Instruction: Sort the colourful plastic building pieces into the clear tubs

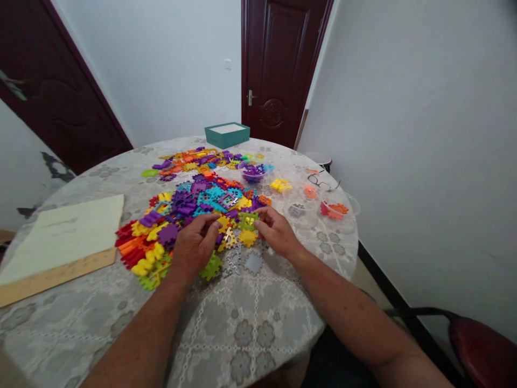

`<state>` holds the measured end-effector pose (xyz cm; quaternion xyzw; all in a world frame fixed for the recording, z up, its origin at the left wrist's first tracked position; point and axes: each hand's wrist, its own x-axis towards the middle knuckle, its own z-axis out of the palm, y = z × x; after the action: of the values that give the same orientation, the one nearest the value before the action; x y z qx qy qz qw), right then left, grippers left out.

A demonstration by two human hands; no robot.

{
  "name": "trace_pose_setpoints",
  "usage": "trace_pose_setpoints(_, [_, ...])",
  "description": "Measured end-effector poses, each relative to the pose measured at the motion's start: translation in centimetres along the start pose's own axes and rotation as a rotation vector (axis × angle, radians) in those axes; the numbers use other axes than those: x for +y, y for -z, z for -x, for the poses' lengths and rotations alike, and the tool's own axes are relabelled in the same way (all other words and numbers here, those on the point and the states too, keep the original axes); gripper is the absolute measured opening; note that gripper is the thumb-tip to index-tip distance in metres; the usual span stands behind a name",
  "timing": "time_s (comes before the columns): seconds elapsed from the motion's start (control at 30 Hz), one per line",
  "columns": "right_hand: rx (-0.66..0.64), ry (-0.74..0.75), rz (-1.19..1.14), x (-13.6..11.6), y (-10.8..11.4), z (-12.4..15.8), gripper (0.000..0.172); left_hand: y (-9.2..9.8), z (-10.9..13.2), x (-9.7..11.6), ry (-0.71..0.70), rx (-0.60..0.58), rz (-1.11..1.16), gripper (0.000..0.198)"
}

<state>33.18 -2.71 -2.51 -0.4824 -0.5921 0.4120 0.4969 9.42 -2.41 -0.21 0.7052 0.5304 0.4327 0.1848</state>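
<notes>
My left hand [196, 243] is at the near edge of a heap of plastic interlocking building pieces. Its thumb and fingers close on the edge of a yellow notched building piece [223, 224]. Facing it, my right hand [277, 230] pinches a green notched building piece with a window-like opening [247, 221]. Just below the hands lie a yellow square piece [247, 237], a grey square piece [254, 262] and a lime green piece [211, 266]. The heap's purple pieces [183, 203] and turquoise pieces [214, 196] spread beyond my left hand.
Farther back are another spread of pieces [189, 161] and a green box [227, 136]. To the right stand clear bowls with purple pieces [253, 172] and red-orange pieces [336, 210], near eyeglasses [323, 183]. A cream-coloured board [68, 237] lies left. A red-seated chair [482, 345] stands right.
</notes>
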Motion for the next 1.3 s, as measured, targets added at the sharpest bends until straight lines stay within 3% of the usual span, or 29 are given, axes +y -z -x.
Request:
trace_pose_setpoints(0.1, [-0.002, 0.071, 0.108, -1.2, 0.7, 0.1, 0.02, -0.6, 0.3, -0.3, -0.153, -0.05, -0.081, 0.031])
trace_pose_setpoints(0.17, [0.064, 0.142, 0.21, -2.7, 2.6, -0.3, 0.02, -0.9, 0.3, -0.6, -0.209, -0.069, -0.117, 0.031])
trace_pose_setpoints(0.3, [0.246, 0.25, 0.534, -6.3, 9.3, -2.8, 0.02, -1.0, 0.2, -1.3, -0.259, -0.038, -0.17, 0.031])
trace_pose_setpoints(0.37, [0.397, 0.28, 0.711, -7.2, 13.1, -4.7, 0.02, -0.9, 0.0, -1.6, -0.273, -0.01, -0.182, 0.03])
trace_pose_setpoints(0.47, [0.576, 0.228, 0.865, -6.8, 17.5, -7.3, 0.02, -0.8, -0.2, -2.1, -0.275, 0.03, -0.206, 0.029])
trace_pose_setpoints(0.57, [0.636, 0.13, 0.909, -5.2, 19.8, -8.8, 0.021, -0.7, -0.3, -2.3, -0.279, 0.045, -0.224, 0.028])
trace_pose_setpoints(0.8, [0.569, 0.099, 0.91, -2.5, 19.9, -11.2, 0.024, -0.8, -0.1, -2.0, -0.312, 0.029, -0.207, 0.029])
trace_pose_setpoints(0.97, [0.584, 0.045, 1.049, -2.4, 20.1, -15.9, 0.022, -0.9, -0.1, -2.2, -0.305, 0.029, -0.207, 0.026])
trace_pose_setpoints(1.13, [0.49, -0.068, 1.223, -2.0, 20.4, -21.1, 0.025, -0.9, -0.1, -2.7, -0.336, 0.05, -0.242, 0.025])
trace_pose_setpoints(1.3, [0.401, -0.117, 1.276, -0.5, 20.2, -23.4, 0.027, -0.6, -0.2, -2.8, -0.347, 0.093, -0.255, 0.024])
